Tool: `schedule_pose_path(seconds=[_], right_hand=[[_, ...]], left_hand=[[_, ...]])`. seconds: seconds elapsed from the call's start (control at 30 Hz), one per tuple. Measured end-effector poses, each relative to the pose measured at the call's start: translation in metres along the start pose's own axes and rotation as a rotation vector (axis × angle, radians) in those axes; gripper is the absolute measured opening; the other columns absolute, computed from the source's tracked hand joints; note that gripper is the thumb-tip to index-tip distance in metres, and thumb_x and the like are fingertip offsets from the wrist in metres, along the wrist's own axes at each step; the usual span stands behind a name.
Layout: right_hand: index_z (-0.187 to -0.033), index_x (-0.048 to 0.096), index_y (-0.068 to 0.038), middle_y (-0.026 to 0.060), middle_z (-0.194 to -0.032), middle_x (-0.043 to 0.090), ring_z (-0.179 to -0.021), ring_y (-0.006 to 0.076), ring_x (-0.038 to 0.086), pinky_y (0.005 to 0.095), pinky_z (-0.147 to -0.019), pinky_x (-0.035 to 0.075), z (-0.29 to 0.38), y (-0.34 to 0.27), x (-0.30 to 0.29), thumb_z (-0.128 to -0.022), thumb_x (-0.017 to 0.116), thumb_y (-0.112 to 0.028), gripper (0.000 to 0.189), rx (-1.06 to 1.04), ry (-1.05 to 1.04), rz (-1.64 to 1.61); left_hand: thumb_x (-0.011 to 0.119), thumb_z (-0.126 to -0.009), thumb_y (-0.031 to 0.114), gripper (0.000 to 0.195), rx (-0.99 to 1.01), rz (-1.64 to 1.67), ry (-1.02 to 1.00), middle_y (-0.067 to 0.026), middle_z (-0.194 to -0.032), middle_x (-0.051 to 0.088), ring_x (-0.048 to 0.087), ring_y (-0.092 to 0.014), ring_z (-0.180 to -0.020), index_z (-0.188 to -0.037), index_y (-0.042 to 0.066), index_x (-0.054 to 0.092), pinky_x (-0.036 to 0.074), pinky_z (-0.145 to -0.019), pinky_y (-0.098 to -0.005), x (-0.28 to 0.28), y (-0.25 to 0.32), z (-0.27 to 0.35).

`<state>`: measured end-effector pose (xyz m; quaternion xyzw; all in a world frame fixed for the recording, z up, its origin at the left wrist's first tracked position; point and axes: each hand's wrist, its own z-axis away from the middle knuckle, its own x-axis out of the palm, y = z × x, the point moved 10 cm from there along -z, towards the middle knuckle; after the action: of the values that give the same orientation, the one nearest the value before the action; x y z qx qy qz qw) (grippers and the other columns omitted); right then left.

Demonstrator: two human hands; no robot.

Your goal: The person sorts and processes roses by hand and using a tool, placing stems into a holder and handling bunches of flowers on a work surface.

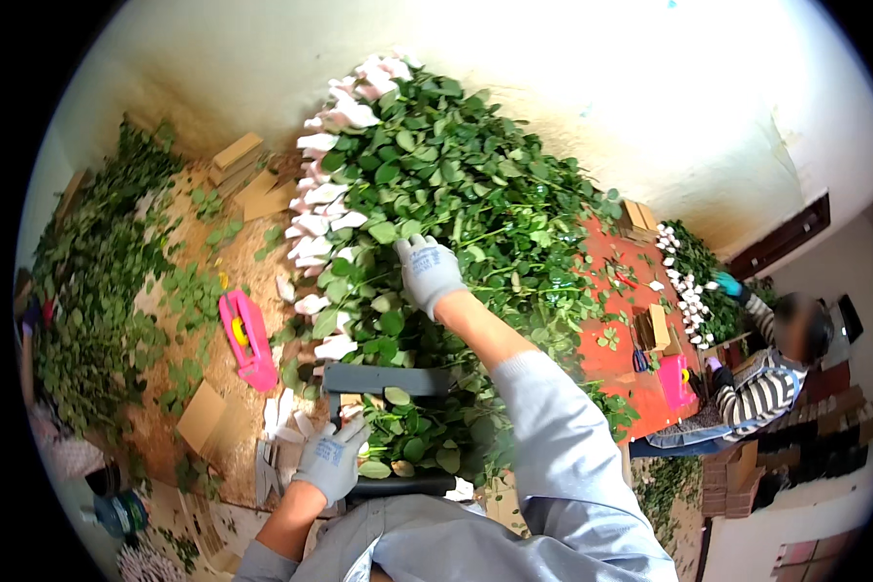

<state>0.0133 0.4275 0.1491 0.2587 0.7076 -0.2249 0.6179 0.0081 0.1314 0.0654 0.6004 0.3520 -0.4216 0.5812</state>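
Observation:
A large heap of leafy cut flower stems (473,167), probably roses, lies before me, its pale pink-white heads (313,225) lined up along the left side. My right hand (429,273), in a grey glove, rests on the leaves near those heads. Its fingertips are partly lost among the foliage, so any grip on a stem cannot be made out. Close to my body, a dark padded frame (385,380) holds a smaller bunch of leafy stems (415,433). My left hand (331,462), gloved alike, touches the head end of this bunch with its fingers apart.
A pink tape dispenser (249,340) and a cardboard piece (202,416) lie left on the wooden table (182,305). Stacked cardboard (236,158) stands behind. Rightward, a red table surface (611,349) bears scissors (640,359) and another dispenser (675,382). A person (764,378) handles white flowers there.

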Motion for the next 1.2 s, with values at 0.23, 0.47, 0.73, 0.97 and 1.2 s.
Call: schedule_pose_path(seconds=[0.23, 0.47, 0.73, 0.97, 1.2], right_hand=[[-0.119, 0.064, -0.012, 0.0068, -0.116, 0.069, -0.109, 0.0258, 0.063, 0.0393, -0.083, 0.049, -0.018, 0.041, 0.074, -0.093, 0.061, -0.022, 0.029, 0.016, -0.309, 0.393], [-0.115, 0.061, -0.007, 0.0118, -0.102, 0.063, -0.091, 0.0267, 0.066, 0.0396, -0.071, 0.052, -0.020, -0.010, -0.047, -0.089, 0.060, -0.015, 0.027, -0.183, 0.035, 0.245], [-0.115, 0.061, -0.015, 0.0076, -0.106, 0.059, -0.097, 0.0289, 0.060, 0.0398, -0.069, 0.056, 0.105, -0.038, -0.154, -0.077, 0.067, -0.008, 0.039, -0.260, 0.253, 0.215], [-0.114, 0.067, -0.014, 0.0116, -0.098, 0.062, -0.093, 0.0336, 0.061, 0.0449, -0.075, 0.054, 0.229, 0.009, -0.036, -0.080, 0.062, -0.003, 0.036, -0.123, -0.060, -0.024], [-0.107, 0.067, -0.014, 0.0113, -0.106, 0.064, -0.100, 0.0312, 0.060, 0.0448, -0.080, 0.047, 0.260, 0.014, 0.037, -0.084, 0.060, -0.014, 0.024, -0.040, -0.351, 0.213]], left_hand=[[0.066, -0.081, 0.012, 0.047, 0.004, 0.023, -0.049, -0.0065, -0.140, 0.060, 0.061, -0.030, -0.104, -0.128, 0.010, 0.065, 0.051, -0.091, -0.0421, 0.008, 0.001, -0.005], [0.069, -0.080, 0.014, 0.049, 0.001, -0.018, 0.000, -0.0060, -0.139, 0.060, 0.061, -0.030, -0.108, -0.129, 0.011, 0.064, 0.051, -0.093, -0.0432, 0.000, -0.001, 0.001], [0.065, -0.083, 0.012, 0.050, -0.066, 0.071, -0.042, -0.0060, -0.143, 0.056, 0.063, -0.031, -0.103, -0.133, 0.011, 0.062, 0.052, -0.088, -0.0428, 0.010, -0.006, 0.002], [0.063, -0.087, 0.017, 0.049, -0.066, 0.032, -0.081, -0.0053, -0.140, 0.059, 0.063, -0.030, -0.105, -0.135, 0.011, 0.061, 0.053, -0.089, -0.0425, 0.027, -0.013, 0.008], [0.064, -0.087, 0.019, 0.044, -0.067, 0.014, -0.073, -0.0066, -0.130, 0.063, 0.062, -0.029, -0.104, -0.130, 0.011, 0.063, 0.053, -0.087, -0.0435, 0.018, -0.010, 0.003]])
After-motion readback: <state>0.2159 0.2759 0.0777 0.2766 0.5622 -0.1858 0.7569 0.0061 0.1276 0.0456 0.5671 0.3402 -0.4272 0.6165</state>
